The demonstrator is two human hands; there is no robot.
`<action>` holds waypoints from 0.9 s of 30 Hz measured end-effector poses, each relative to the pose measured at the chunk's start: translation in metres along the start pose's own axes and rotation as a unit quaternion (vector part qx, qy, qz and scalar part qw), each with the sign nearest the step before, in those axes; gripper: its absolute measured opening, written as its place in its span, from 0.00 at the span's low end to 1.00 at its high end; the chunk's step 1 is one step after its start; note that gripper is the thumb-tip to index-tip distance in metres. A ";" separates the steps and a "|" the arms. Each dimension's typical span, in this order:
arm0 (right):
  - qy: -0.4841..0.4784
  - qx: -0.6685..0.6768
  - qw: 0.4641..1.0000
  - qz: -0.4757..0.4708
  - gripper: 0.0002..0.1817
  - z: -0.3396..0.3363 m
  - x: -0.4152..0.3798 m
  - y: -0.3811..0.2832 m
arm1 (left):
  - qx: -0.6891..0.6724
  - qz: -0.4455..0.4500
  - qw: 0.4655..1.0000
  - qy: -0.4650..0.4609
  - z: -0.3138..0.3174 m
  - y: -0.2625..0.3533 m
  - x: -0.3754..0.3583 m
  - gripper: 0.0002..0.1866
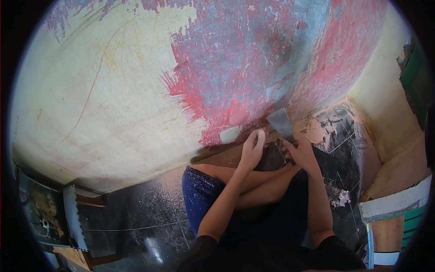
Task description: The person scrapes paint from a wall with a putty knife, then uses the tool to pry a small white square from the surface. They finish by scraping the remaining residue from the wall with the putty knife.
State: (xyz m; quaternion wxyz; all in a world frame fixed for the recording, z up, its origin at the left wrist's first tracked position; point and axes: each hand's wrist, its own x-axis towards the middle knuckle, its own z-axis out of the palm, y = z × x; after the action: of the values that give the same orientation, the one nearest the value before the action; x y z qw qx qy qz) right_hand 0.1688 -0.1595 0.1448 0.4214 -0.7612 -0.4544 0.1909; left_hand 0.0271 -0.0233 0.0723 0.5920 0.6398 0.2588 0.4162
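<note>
My right hand (299, 152) is wrapped round the handle of a paint scraper (281, 123). The scraper's wide grey blade points up and left, close to the bottom of the wall (253, 68). To its left, my left hand (253, 147) is raised in front of the wall's foot with its fingers curled together. Whatever it holds, if anything, is hidden. Pale paint covers the wall's left side; around the middle and right, red and blue-grey layers show through with ragged edges. A small pale patch (230, 134) remains low on the wall, left of my left hand.
My crossed legs (258, 186) are on the dark tiled floor (136, 222), which is dusted with flakes. Crumpled scraps (342, 198) lie to the right. A glass-topped object (43, 208) stands at left; a white-edged board (396, 199) and green slatted thing (412, 226) are at right.
</note>
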 end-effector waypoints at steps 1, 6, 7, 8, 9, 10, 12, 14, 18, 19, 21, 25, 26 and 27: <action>-0.034 0.141 0.988 0.054 0.13 0.005 -0.007 -0.028 | -0.101 -0.006 0.995 -0.021 -0.004 0.026 0.000 0.18; -0.113 0.324 0.939 -0.003 0.18 0.023 -0.010 -0.124 | -0.065 0.113 0.990 0.049 -0.036 0.137 0.024 0.17; -0.123 0.349 0.929 -0.014 0.19 0.026 -0.009 -0.139 | -0.061 0.083 0.993 0.055 -0.045 0.166 0.027 0.18; -0.135 0.383 0.913 -0.035 0.21 0.030 -0.011 -0.157 | -0.071 0.091 0.991 0.074 -0.051 0.196 0.029 0.19; -0.147 0.415 0.896 -0.054 0.22 0.032 -0.015 -0.174 | -0.083 0.095 0.988 0.092 -0.057 0.217 0.034 0.19; -0.159 0.432 0.886 -0.057 0.23 0.034 -0.018 -0.186 | -0.044 0.162 0.979 0.119 -0.067 0.220 0.050 0.19; -0.169 0.470 0.863 -0.074 0.22 0.038 -0.024 -0.208 | -0.006 0.223 0.964 0.145 -0.083 0.234 0.077 0.20; -0.172 0.477 0.858 -0.082 0.21 0.038 -0.028 -0.230 | 0.024 0.246 0.956 0.160 -0.089 0.258 0.089 0.21; -0.065 0.493 0.865 -0.072 0.19 0.052 -0.019 -0.245 | 0.002 0.235 0.962 0.143 -0.088 0.273 0.096 0.19; -0.065 0.491 0.866 -0.074 0.19 0.053 -0.017 -0.248 | -0.002 0.226 0.963 0.147 -0.089 0.276 0.097 0.18; -0.044 0.443 0.891 -0.091 0.19 0.055 -0.015 -0.251 | -0.008 0.218 0.964 0.152 -0.089 0.280 0.099 0.18; -0.027 0.466 0.880 -0.086 0.19 0.057 -0.011 -0.256 | -0.020 0.210 0.966 0.151 -0.085 0.279 0.105 0.19; -0.029 0.485 0.871 -0.068 0.19 0.055 -0.011 -0.258 | -0.029 0.210 0.966 0.146 -0.084 0.278 0.105 0.20; -0.032 0.504 0.862 -0.049 0.19 0.054 -0.010 -0.259 | -0.030 0.208 0.967 0.146 -0.084 0.279 0.105 0.20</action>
State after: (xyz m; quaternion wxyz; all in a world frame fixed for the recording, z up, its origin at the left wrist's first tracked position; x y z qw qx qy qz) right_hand -0.0103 -0.0828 0.3236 0.7420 -0.4149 -0.3462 0.3968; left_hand -0.0340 0.0624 0.3630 0.4667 0.5940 0.1909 0.6268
